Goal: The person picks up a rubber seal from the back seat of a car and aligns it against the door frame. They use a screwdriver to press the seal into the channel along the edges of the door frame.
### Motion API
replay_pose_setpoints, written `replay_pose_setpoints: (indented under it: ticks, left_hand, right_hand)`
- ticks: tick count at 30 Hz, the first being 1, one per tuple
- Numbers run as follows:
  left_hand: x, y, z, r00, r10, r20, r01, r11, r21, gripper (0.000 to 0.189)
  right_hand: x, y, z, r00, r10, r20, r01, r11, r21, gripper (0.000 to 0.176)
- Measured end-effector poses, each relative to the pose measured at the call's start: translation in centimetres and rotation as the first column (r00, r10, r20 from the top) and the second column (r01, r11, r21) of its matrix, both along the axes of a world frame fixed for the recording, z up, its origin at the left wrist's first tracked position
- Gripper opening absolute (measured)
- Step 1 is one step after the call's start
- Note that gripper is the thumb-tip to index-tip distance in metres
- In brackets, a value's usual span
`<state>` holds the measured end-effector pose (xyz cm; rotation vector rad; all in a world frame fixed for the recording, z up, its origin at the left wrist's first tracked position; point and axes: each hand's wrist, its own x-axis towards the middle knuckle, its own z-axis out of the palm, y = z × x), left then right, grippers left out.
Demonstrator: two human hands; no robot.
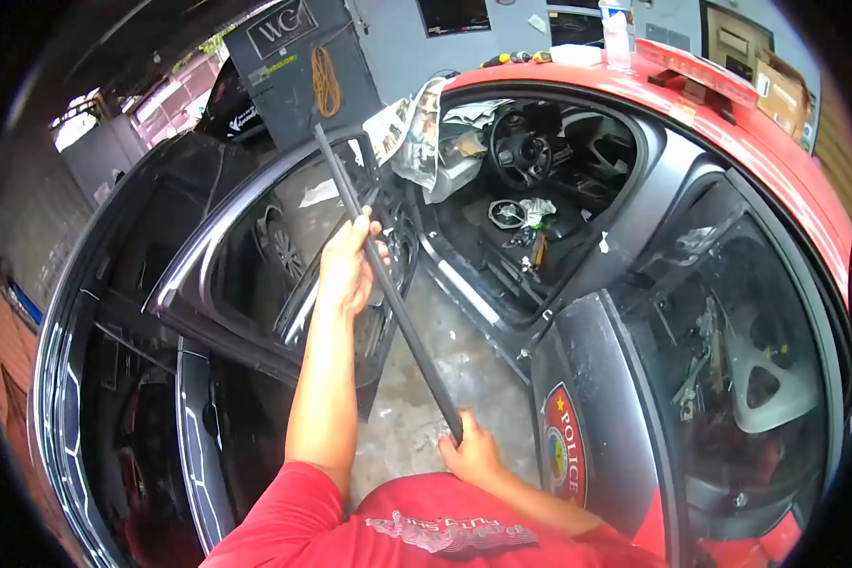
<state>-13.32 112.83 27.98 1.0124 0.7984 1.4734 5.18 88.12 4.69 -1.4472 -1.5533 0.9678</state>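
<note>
I hold a long black rubber strip [402, 312] slanting from upper left to lower right in front of me. My left hand [348, 263] grips it partway along, arm stretched out, beside the open front car door [227, 284]. My right hand [471, 452] is closed on the strip's lower end, close to my red shirt. The strip's top end reaches past the door's window frame.
A red and grey car [729, 237] stands to the right, its front door open and the cabin [530, 199] stripped, with newspaper [412, 128] draped over the dash. A second open door [142, 445] is at lower left. Concrete floor [417, 398] lies between. Boxes and bottles sit on the roof [691, 76].
</note>
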Motion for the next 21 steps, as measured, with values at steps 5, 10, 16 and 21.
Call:
replay_pose_setpoints:
  ticks: [5, 10, 16, 21]
  left_hand:
    - [-1.3, 0.2, -1.7, 0.992, -0.127, 0.014, 0.126, 0.991, 0.048, 0.050]
    - [-2.1, -0.6, -1.2, 0.965, -0.262, -0.019, 0.263, 0.960, 0.097, 0.057]
    - [-3.1, -1.5, 1.0, 0.909, -0.416, -0.011, 0.414, 0.903, 0.113, 0.068]
    - [-3.6, -2.4, 2.2, 0.928, -0.299, -0.222, 0.311, 0.950, 0.020, 0.078]
  right_hand:
    - [0.6, -0.2, 1.0, 1.000, 0.009, -0.026, -0.011, 0.998, -0.069, 0.050]
    - [0.9, -0.1, 0.3, 0.997, -0.018, -0.073, 0.013, 0.998, -0.063, 0.048]
    - [1.0, 0.1, 0.7, 0.994, -0.014, -0.109, 0.012, 1.000, -0.017, 0.041]
    - [0.9, 0.4, -0.5, 0.995, -0.021, -0.096, 0.027, 0.998, 0.060, 0.040]
